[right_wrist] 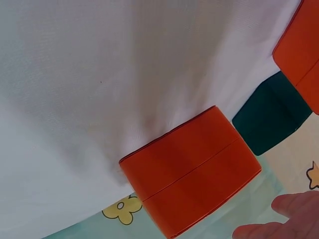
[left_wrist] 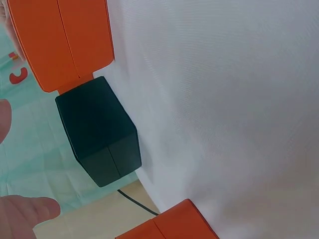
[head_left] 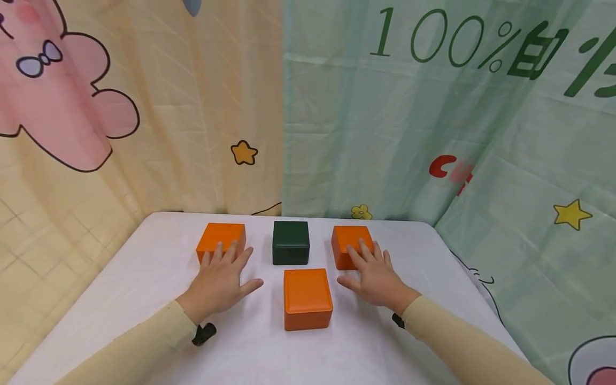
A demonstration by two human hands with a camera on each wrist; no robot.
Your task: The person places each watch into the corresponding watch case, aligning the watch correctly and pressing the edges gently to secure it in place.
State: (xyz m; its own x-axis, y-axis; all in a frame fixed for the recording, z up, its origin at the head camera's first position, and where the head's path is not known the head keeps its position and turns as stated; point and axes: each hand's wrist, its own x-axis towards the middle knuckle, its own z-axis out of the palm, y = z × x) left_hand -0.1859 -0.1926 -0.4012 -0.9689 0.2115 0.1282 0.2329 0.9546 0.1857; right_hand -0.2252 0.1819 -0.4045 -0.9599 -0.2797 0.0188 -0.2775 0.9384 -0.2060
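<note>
Both hands lie flat, fingers spread, on a white table [head_left: 144, 299]. My left hand [head_left: 221, 278] reaches the near side of the left orange box [head_left: 221, 236] with its fingertips. My right hand [head_left: 372, 275] does the same at the right orange box [head_left: 351, 241]. Neither holds anything. A dark green box [head_left: 291, 241] stands between those two, and a third orange box [head_left: 307, 297] sits nearer, between my hands. The left wrist view shows the green box [left_wrist: 97, 132], the left orange box [left_wrist: 169, 224] and a fingertip [left_wrist: 25, 214]. The right wrist view shows the right orange box [right_wrist: 189, 174] beside my fingertips [right_wrist: 279, 219].
Printed curtains hang close behind the table: a yellow one [head_left: 144, 133] at the left, a green one [head_left: 433, 133] at the right. The table's rounded far corners and right edge [head_left: 481, 299] lie near the boxes. Small black wrist devices [head_left: 204, 333] sit under both sleeves.
</note>
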